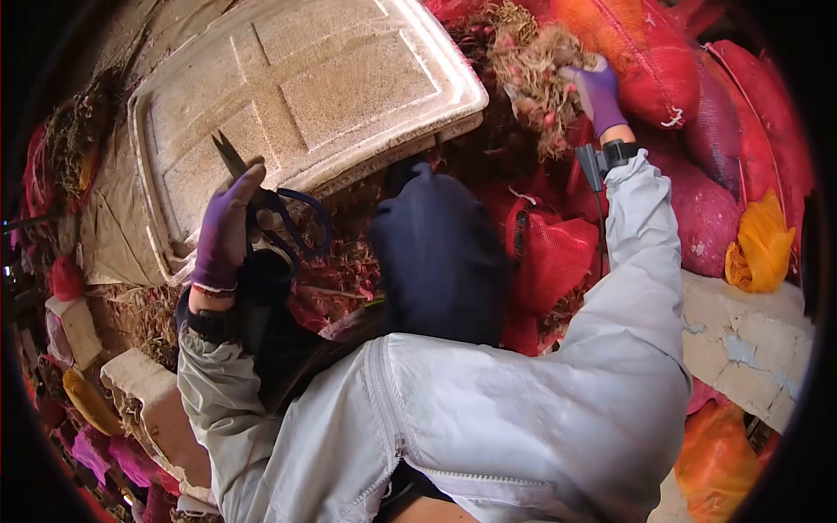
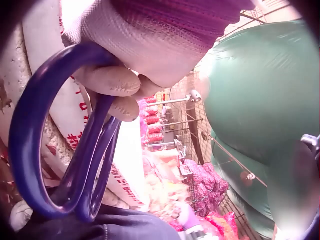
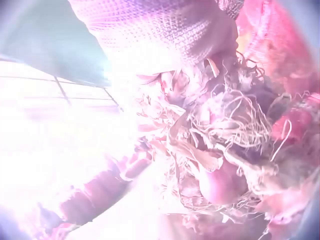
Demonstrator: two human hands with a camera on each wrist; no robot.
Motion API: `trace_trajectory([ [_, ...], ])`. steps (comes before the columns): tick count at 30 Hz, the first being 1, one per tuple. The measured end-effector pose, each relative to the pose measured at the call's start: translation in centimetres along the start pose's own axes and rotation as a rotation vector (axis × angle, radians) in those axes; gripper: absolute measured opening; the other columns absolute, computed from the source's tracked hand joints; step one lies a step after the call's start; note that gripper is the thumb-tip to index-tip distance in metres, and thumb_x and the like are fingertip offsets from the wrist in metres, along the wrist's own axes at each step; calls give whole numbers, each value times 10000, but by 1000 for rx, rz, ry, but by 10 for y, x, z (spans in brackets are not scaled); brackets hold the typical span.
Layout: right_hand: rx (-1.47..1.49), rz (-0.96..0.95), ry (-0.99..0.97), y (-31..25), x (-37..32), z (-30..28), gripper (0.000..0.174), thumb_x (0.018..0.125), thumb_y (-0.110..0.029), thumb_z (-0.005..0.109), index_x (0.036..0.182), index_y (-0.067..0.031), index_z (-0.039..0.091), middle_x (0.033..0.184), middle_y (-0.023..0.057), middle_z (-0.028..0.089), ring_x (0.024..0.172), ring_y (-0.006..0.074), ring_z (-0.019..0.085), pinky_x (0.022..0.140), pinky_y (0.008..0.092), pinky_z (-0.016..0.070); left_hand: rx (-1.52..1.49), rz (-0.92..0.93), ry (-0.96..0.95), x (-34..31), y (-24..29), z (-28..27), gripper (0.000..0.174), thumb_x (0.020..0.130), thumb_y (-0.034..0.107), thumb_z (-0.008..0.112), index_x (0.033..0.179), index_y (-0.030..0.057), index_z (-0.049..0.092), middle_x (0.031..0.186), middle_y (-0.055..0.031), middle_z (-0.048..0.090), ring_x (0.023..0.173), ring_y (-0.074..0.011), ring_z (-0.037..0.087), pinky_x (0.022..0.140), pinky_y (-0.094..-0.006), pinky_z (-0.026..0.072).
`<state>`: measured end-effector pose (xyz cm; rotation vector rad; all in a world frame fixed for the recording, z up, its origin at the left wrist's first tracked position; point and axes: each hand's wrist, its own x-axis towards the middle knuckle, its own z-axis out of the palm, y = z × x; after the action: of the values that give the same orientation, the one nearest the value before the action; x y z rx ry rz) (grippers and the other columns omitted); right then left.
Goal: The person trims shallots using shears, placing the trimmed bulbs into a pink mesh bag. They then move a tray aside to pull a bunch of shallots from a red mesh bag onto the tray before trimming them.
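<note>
Scissors with dark blue loop handles [image 2: 22, 135] are held in my gloved left hand [image 1: 225, 228]. Their blades [image 1: 229, 157] point up and away over the near left part of a dusty white foam lid [image 1: 288, 105]. In the left wrist view the gloved fingers [image 2: 112, 82] curl round the handles. Out at the upper right, my gloved right hand [image 1: 598, 94] grips a bunch of dried shallots [image 1: 536, 74], with straw-coloured roots and pinkish bulbs. The right wrist view is washed out, but a pink bulb [image 3: 222, 185] and tangled roots show just below the glove.
Full red mesh sacks [image 1: 645, 61] crowd the right side. An orange mesh bag [image 1: 760, 244] lies by a worn white block [image 1: 741, 340]. Between my knees and the lid, red netting [image 1: 554, 257] and loose skins cover the ground. A white foam box [image 1: 161, 418] stands at lower left.
</note>
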<state>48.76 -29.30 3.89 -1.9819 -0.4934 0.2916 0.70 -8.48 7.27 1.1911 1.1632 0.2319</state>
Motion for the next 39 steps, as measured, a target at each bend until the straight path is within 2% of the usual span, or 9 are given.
trace_trajectory([
  [5, 99, -298, 33, -138, -23, 12, 428, 665, -4, 701, 1017, 60, 467, 834, 125, 597, 647, 166, 605, 510, 274, 498, 99, 0, -53, 6, -7, 0, 395, 851, 345, 579, 1118, 54, 563, 706, -4, 579, 481, -60, 488, 402, -188, 340],
  [6, 387, -327, 54, -173, -62, 39, 387, 787, -9, 593, 1154, -39, 477, 927, 59, 621, 736, 160, 623, 572, 258, 498, 133, -7, -77, 9, -10, -2, 372, 845, 335, 587, 1077, 44, 573, 696, -9, 576, 471, -71, 494, 404, -195, 354],
  [12, 809, -125, -223, -196, -69, 169, 379, 645, -29, 722, 931, 17, 478, 828, 99, 582, 675, 163, 583, 523, 290, 487, 356, 57, -152, 8, -9, 9, 305, 811, 304, 591, 859, 4, 612, 618, -13, 545, 464, -110, 525, 404, -257, 409],
  [18, 206, -121, -313, -181, -98, 229, 670, 711, -264, 702, 1225, 57, 418, 1243, 246, 471, 1184, 302, 453, 961, 338, 392, 452, 88, -131, 22, -18, 9, 313, 811, 293, 589, 794, -18, 610, 573, -5, 537, 492, -114, 525, 464, -275, 418],
  [25, -19, -55, 150, -1, 46, 121, 604, 659, -147, 715, 1185, 22, 473, 1086, 130, 585, 1010, 229, 558, 863, 327, 444, 521, 75, -119, 11, -11, 14, 296, 836, 284, 560, 860, -8, 603, 568, -24, 550, 469, -99, 538, 424, -254, 409],
  [26, -87, -94, 177, 81, 98, 114, 695, 602, -342, 742, 1160, -11, 493, 1099, 215, 584, 1046, 303, 565, 894, 398, 433, 538, 71, -116, 8, -7, 16, 296, 842, 274, 562, 931, -3, 615, 575, -15, 548, 453, -97, 530, 425, -252, 408],
  [31, -565, 287, 38, 77, 84, 67, 1007, 658, -385, 756, 1407, -27, 185, 1346, 249, 387, 1239, 341, 410, 1001, 409, 355, 567, -11, -106, -1, 9, 24, 360, 841, 246, 577, 1121, 19, 587, 588, 6, 535, 450, -86, 525, 430, -244, 416],
  [37, -625, 24, 214, 135, 156, 122, 1018, 681, -427, 725, 1422, -49, 138, 1380, 239, 342, 1241, 357, 397, 1008, 413, 345, 534, -83, -131, 8, 14, 26, 362, 867, 194, 541, 1201, 54, 545, 607, 25, 548, 426, -62, 504, 383, -198, 371],
  [39, -743, 78, 196, 120, 139, 122, 899, 670, -425, 728, 1367, -44, 307, 1288, 229, 460, 1158, 366, 479, 954, 421, 392, 530, -156, -128, 8, 20, 29, 367, 868, 191, 539, 1212, 62, 541, 589, 31, 541, 432, -57, 510, 387, -194, 371],
])
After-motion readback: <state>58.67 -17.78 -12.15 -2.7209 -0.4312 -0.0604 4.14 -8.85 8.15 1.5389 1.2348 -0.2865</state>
